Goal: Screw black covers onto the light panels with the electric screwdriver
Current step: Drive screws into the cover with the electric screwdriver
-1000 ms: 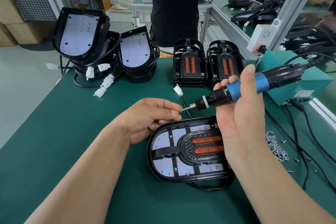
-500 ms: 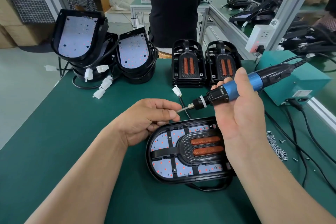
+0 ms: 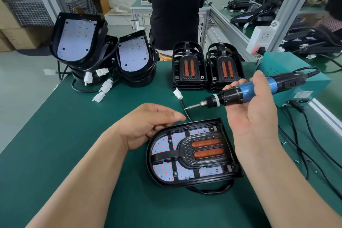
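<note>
At the middle of the head view, the right hand (image 3: 253,116) grips the electric screwdriver (image 3: 244,91) by its blue barrel, palm up, thumb over the top. It holds the tool nearly level above the bench, much as half a second ago. The left hand (image 3: 148,126) no longer pinches at the bit (image 3: 192,106). It has dropped away and now lies by the curved upper rim of the light panel (image 3: 201,177), fingers curled under, thumb laid along them. Whether it holds anything cannot be told. The panel lies flat on the green mat (image 3: 74,135) between the forearms, with the black cover (image 3: 203,151) seated on it, two orange strips showing.

Farther back on the mat stand two heaps of bare panels (image 3: 77,42) with white plugs on their leads. Beside them are two stacks of spare covers (image 3: 188,66). A teal box (image 3: 296,72) sits at the right, and cables run from it. Small screws (image 3: 284,142) lie near the right wrist. Beyond the bench, a person in black (image 3: 175,5) stands by another table.
</note>
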Available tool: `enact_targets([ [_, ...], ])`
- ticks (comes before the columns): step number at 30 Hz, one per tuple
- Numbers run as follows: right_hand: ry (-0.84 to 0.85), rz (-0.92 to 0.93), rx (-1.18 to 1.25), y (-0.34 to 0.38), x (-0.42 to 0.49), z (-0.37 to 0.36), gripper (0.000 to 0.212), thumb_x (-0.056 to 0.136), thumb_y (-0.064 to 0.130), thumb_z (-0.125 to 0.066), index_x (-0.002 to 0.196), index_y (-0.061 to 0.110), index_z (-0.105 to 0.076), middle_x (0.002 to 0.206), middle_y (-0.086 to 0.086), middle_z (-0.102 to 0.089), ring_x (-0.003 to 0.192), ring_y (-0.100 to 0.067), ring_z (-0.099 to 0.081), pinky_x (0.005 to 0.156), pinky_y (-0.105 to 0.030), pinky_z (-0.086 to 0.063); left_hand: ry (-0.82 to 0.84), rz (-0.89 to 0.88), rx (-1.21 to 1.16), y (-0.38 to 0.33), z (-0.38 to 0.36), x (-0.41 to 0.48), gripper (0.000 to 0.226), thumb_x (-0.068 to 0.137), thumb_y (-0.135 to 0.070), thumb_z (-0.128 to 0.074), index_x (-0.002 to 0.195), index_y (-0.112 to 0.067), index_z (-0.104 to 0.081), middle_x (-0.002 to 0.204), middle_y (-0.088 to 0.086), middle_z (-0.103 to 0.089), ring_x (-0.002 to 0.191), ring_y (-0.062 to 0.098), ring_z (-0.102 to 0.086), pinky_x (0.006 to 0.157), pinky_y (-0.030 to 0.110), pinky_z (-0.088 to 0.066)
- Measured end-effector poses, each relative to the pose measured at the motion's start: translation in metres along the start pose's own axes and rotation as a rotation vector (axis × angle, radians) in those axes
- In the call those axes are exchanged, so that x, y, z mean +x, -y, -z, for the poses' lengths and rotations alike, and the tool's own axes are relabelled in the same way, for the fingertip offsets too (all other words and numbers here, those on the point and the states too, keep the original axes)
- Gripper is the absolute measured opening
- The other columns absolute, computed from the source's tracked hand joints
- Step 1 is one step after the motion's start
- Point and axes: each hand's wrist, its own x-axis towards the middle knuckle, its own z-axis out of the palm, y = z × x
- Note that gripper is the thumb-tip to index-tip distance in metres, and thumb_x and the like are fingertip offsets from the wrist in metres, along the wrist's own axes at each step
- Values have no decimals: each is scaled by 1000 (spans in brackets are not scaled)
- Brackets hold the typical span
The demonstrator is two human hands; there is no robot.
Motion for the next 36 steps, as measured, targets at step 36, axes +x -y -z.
enact_targets([
  [36, 534, 117, -292, 61, -31, 50, 18, 97, 16, -42, 105, 23, -57, 74, 4, -47, 66, -15, -47, 62, -27, -46, -17, -43, 197, -6, -16, -8, 39, 69, -37, -87, 96, -9, -83, 98, 21, -79, 84, 30, -76, 76, 35, -62],
])
